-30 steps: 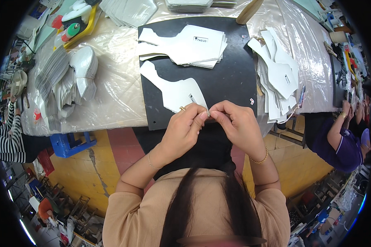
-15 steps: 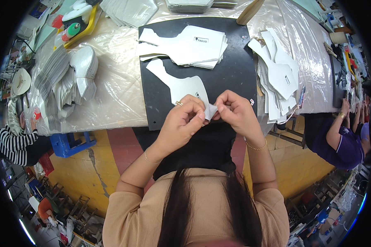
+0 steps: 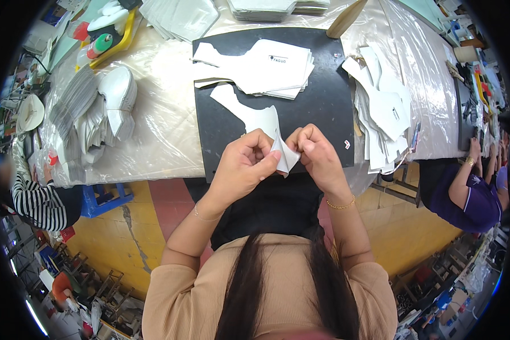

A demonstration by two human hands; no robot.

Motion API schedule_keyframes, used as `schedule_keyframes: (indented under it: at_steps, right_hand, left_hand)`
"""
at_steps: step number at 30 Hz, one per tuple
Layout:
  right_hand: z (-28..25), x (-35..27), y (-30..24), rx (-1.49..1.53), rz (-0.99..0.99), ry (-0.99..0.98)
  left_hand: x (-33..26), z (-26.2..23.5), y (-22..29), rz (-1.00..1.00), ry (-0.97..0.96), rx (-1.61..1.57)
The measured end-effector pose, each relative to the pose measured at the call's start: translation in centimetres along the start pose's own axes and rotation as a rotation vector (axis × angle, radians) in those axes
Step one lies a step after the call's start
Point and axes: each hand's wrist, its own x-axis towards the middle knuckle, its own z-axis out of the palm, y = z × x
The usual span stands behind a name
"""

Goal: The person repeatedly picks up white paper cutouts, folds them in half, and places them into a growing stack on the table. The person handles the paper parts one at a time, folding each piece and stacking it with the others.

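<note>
Two bent arms (image 3: pixel 190 243) hold the left hand (image 3: pixel 246 161) and right hand (image 3: pixel 318 156) close together by the counter's (image 3: pixel 167 136) near edge. Left thumb and fingers pinch the white piece's (image 3: pixel 259 118) folded end over the black mat (image 3: pixel 323 119); right fingers curl beside it, grip unclear.

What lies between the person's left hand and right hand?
In the head view, the folded end of a white piece lies between the left hand and the right hand, with the left thumb against it.
</note>
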Motion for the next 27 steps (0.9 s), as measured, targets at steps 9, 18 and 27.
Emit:
schedule_keyframes:
  at_steps: [9, 18, 27]
  right_hand:
    - [0.8, -0.4, 0.2, -0.070, -0.120, 0.134]
    - [-0.4, 0.6, 0.3, -0.042, -0.092, 0.330]
    - [-1.3, 2.5, 0.6, -0.235, -0.055, 0.360]
  left_hand:
    - [0.1, 1.3, -0.3, 0.149, 0.062, 0.134]
    - [-1.2, 1.3, 1.7, 0.021, 0.015, 0.123]
    - [-4.4, 0.0, 5.9, -0.253, -0.033, 0.032]
